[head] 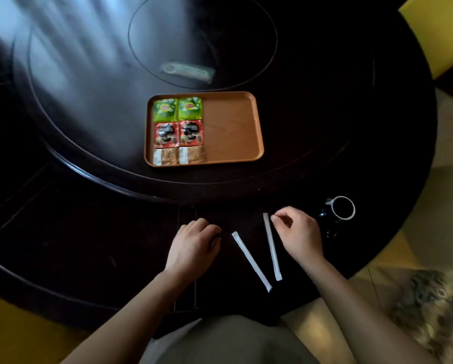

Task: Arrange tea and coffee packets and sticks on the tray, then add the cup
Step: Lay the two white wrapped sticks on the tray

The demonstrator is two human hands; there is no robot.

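An orange tray [230,127] sits on the dark round table. Its left half holds two green tea packets [177,109], two red coffee packets [178,134] and two brown sachets [179,155] in rows. Two white sticks lie on the table's near rim: one [251,261] between my hands, the other [272,245] right beside my right hand. My right hand [299,232] hovers with its fingertips close to that stick's far end, holding nothing. My left hand [193,245] rests curled on the table, empty. A dark cup with a white rim [341,208] stands right of my right hand.
A raised dark turntable [101,158] carries the tray. A wrapped object [187,71] lies beyond the tray near a glass disc. Yellow chairs [435,30] stand at the top right and lower left. A patterned rug [430,311] shows at the lower right.
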